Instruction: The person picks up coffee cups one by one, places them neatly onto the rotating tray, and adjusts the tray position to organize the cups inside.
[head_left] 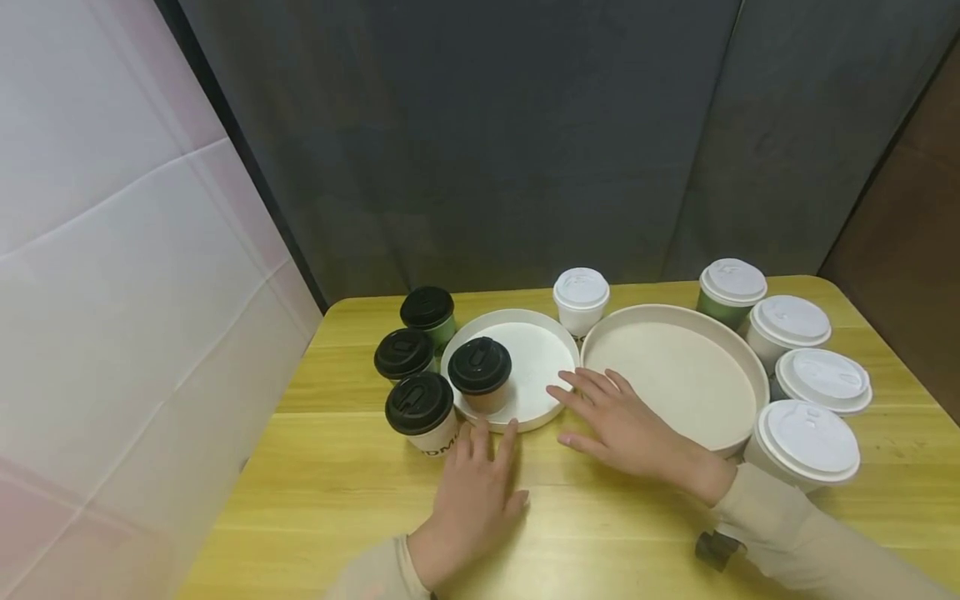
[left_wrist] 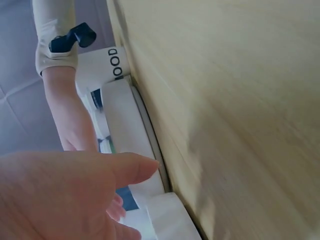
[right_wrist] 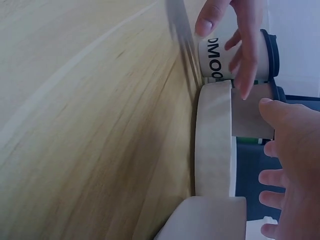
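My left hand (head_left: pixel 477 496) reaches to the near rim of the small white round tray (head_left: pixel 543 367), its fingers extended and nothing held. On that tray's left side stands a brown paper cup with a black lid (head_left: pixel 480 367). My right hand (head_left: pixel 618 425) hovers with fingers spread between the white tray and the larger beige round tray (head_left: pixel 671 375), empty. The right wrist view shows the brown cup (right_wrist: pixel 252 112) upright on the tray, close to the thumb of the right hand (right_wrist: pixel 300 165). A lettered white cup with a black lid (head_left: pixel 420 408) is just left of my left fingertips.
Two more black-lidded cups, one green (head_left: pixel 429 312) and one farther forward (head_left: pixel 405 357), stand left of the white tray. A white-lidded cup (head_left: pixel 581 296) stands behind, where the trays meet. Several white-lidded cups (head_left: pixel 806 442) line the beige tray's right side. A dark partition (head_left: pixel 510 150) rises behind the wooden table (head_left: pixel 337 492).
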